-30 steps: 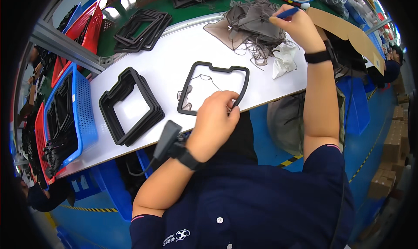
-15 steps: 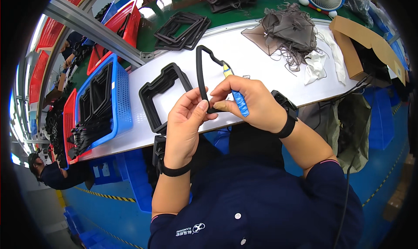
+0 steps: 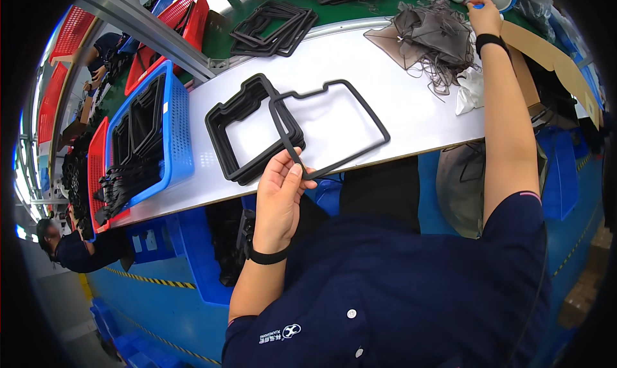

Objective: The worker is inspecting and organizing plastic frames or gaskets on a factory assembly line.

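A: What is being held by the left hand (image 3: 279, 194)?
B: A thin black four-sided frame (image 3: 369, 111) with a dip in one edge. Its near left corner is pinched between thumb and fingers, with hardly any gap.
A: And the right hand (image 3: 483, 14)?
B: It is held out far to the right of the neat stack of black four-sided frames (image 3: 222, 143). Its fingers are curled in by a bit of blue. Whether that is gripped cannot be told.
A: Where is the thin frame?
B: Just right of the stack, with its left side seen across the stack's right edge. Whether they touch cannot be told.
A: Which way is it turned?
B: The dipped edge is pointed away from the body. Which way it is longer is hard to see.
A: What is kept in the baskets?
B: Left of the stack, black frames are held in a blue plastic basket with holes (image 3: 175, 130). Dark things are held in a red plastic basket (image 3: 193, 30), left of the stack and farther away.
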`<state>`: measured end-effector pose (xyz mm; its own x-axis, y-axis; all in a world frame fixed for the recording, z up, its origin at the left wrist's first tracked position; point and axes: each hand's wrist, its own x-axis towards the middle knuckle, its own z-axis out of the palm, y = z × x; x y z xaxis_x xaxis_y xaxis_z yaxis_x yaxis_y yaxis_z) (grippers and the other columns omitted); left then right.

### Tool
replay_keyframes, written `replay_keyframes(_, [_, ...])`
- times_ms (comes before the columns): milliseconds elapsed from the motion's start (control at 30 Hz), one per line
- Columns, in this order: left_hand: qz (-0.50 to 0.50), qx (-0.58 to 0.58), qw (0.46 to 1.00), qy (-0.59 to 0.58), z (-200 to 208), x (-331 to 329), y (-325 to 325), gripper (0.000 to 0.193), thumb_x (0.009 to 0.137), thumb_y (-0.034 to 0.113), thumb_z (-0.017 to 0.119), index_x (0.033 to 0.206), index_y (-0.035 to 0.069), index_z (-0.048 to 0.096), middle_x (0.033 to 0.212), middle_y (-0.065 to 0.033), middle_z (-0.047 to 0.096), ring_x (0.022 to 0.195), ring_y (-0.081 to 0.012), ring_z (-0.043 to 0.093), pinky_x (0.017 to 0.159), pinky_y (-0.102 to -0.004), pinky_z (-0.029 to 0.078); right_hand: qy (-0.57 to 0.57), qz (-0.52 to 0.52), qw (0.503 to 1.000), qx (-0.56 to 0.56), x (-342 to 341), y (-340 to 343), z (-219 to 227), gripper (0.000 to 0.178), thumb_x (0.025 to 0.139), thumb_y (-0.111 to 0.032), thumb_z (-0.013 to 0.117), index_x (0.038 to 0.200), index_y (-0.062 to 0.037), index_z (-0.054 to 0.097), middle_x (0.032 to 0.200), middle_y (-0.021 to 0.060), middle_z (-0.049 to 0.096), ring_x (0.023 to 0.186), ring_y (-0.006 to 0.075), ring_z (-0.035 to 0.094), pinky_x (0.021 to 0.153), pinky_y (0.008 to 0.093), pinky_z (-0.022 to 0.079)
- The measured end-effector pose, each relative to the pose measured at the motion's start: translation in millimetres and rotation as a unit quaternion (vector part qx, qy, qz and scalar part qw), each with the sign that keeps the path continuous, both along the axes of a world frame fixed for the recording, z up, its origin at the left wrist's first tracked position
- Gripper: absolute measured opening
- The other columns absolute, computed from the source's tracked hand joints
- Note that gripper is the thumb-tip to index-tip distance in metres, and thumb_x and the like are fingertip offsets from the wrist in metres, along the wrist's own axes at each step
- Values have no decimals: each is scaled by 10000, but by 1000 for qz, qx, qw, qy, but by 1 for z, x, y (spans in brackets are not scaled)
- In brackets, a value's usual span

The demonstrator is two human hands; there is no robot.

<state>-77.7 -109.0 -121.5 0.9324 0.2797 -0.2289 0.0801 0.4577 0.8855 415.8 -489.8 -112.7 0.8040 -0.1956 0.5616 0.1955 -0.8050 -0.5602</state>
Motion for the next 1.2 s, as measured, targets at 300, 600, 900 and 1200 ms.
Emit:
replay_keyframes(300, [-31, 8, 997, 71, -4, -9, -17, 465, 950, -37, 546, 1388, -1, 394, 1081, -81, 588, 977, -172, 661, 779, -268, 608, 30, 245, 922, -298, -47, 81, -11, 193, 856, -186, 741, 1024, -107, 687, 925, 142, 710, 819, 331, 685, 743, 346, 539])
replay_keyframes(600, [-45, 70, 991, 102, -15, 6, -18, 237, 1013, 95, 562, 1195, -54, 541, 993, -81, 617, 862, -139, 660, 703, -279, 614, -40, 330, 943, -25, -294, 146, 39, 129, 897, -138, 713, 996, -57, 700, 817, 151, 671, 741, 305, 655, 666, 360, 507])
replay_keyframes(900, [-70, 178, 981, -1, -14, 0, -28, 301, 1082, 244, 446, 930, 35, 600, 723, -12, 594, 615, -72, 575, 551, -207, 466, 316, 500, 772, 232, -393, 208, 11, 495, 867, -224, 780, 1257, 12, 585, 933, 92, 675, 802, 143, 637, 737, 284, 521])
replay_keyframes(1200, [48, 256, 960, -98, 1, -22, -13, 578, 1044, 243, 526, 1515, 20, 278, 1315, -172, 513, 1096, -201, 582, 888, -298, 519, 337, 522, 736, 267, -392, 199, 127, 504, 867, -49, 669, 1337, 35, 509, 975, 100, 706, 666, 3, 560, 539, 120, 398])
